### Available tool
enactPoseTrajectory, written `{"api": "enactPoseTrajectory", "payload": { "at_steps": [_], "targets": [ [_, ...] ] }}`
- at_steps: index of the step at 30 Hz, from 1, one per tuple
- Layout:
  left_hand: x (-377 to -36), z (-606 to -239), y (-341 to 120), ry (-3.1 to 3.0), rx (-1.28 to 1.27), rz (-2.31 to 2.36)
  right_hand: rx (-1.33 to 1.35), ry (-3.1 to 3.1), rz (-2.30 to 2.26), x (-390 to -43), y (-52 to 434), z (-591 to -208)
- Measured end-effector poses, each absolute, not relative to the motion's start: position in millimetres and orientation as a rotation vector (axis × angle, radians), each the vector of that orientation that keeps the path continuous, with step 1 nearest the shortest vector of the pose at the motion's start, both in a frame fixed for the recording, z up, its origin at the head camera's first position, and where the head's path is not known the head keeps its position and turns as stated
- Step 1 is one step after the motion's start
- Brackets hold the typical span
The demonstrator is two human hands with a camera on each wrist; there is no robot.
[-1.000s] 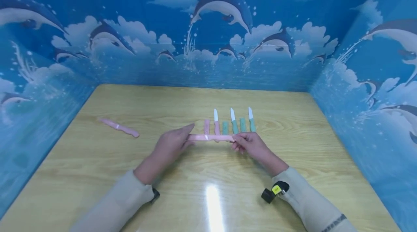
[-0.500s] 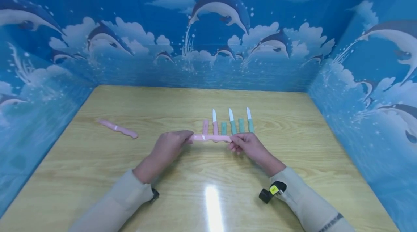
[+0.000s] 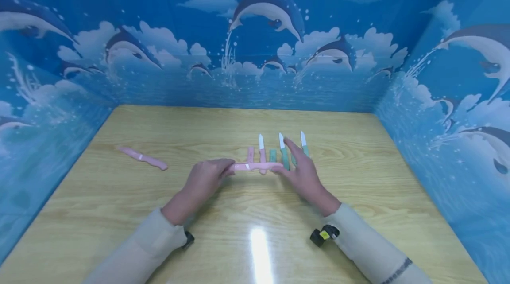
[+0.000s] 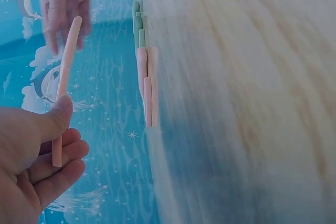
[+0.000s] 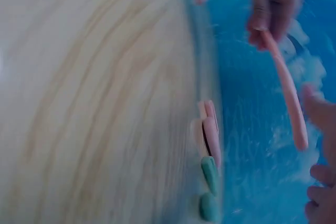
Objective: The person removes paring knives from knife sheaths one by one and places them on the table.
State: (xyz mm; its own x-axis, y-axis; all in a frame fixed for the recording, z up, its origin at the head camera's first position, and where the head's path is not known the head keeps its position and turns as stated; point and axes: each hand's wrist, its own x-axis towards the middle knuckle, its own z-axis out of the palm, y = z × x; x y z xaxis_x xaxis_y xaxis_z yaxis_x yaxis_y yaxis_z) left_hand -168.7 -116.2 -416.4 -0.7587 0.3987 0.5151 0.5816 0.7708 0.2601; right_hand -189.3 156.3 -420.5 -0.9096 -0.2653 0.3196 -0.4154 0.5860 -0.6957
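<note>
A pink paring knife in its pink sheath (image 3: pixel 260 166) is held level above the table by my left hand (image 3: pixel 204 181), which pinches the sheath end between thumb and fingers. In the left wrist view, the sheathed knife (image 4: pixel 67 64) points away from that hand. My right hand (image 3: pixel 304 177) has its thumb and forefinger spread close to the handle end. The right wrist view shows a gap between the right fingers (image 5: pixel 317 106) and the knife (image 5: pixel 287 90). Behind lie a pink sheath (image 3: pixel 250 153), a bare-bladed pink knife (image 3: pixel 262 153) and a green sheath (image 3: pixel 272 155).
Two green knives with bare blades, one nearer (image 3: pixel 284 153) and one farther right (image 3: pixel 304 147), lie in the same row, partly behind the right hand. Another sheathed pink knife (image 3: pixel 149 160) lies at the table's left. Dolphin-printed walls (image 3: pixel 239 84) enclose the wooden table (image 3: pixel 223 239).
My right hand has let go of the knife's handle end and spread its fingers. My left fingers, straighter a second ago, have closed round the sheath end.
</note>
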Motion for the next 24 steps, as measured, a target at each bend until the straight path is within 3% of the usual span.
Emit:
{"api": "enactPoseTrajectory", "payload": {
  "at_steps": [3,6,24],
  "targets": [
    [-168.0,-415.9,-116.1,-2.531,-0.727,-0.576,0.847,-2.555,0.787,-188.2,145.5,-419.9],
    [-167.6,-415.9,-115.5,-2.545,-0.715,-0.579,0.986,-2.469,0.636,-188.1,138.9,-420.4],
    [-168.3,-417.2,-114.0,-2.576,-0.699,-0.609,0.989,-2.505,0.65,-185.0,133.0,-419.9]
  ]
}}
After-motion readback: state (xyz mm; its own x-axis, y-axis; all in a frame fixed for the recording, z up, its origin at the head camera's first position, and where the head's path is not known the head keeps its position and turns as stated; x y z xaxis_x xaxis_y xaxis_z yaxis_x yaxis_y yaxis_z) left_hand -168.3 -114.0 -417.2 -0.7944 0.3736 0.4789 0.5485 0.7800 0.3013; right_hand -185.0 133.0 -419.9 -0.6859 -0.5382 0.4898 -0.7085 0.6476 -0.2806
